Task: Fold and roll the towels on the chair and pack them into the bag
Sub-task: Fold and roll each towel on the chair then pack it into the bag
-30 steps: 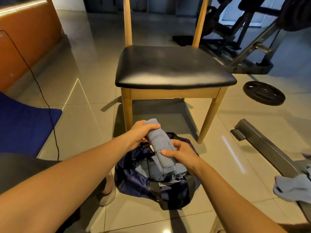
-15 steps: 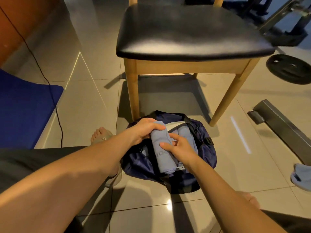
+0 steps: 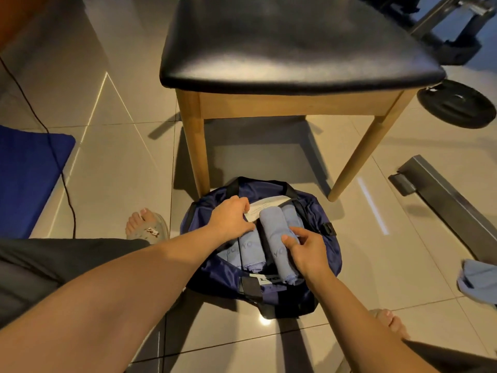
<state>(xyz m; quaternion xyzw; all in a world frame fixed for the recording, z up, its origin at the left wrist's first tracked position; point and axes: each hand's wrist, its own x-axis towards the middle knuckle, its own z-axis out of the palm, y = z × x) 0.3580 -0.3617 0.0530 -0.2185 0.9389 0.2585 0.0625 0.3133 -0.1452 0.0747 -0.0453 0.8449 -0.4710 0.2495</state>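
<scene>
A navy bag (image 3: 326, 254) lies open on the floor in front of the chair (image 3: 295, 49), whose black seat is bare. Several rolled light-blue towels lie side by side inside it. My right hand (image 3: 305, 251) grips the lower part of one rolled towel (image 3: 273, 224), which lies in the bag right of the middle, between other rolls. My left hand (image 3: 231, 218) is at the bag's left edge, its fingers curled over the navy fabric next to a white sheet (image 3: 265, 205) inside the bag. Another roll (image 3: 250, 251) shows just below that hand.
A loose light-blue towel (image 3: 478, 284) lies at the right edge beside a grey metal bar (image 3: 443, 195). A black weight plate (image 3: 457, 106) lies right of the chair. A blue mat (image 3: 27, 179) and a black cable (image 3: 64, 184) are on the left. My sandalled feet (image 3: 148, 227) flank the bag.
The rolled towel has gone down from above the bag into it. My left hand has let go of the towel's top and moved to the bag's left edge. My view has tilted downward.
</scene>
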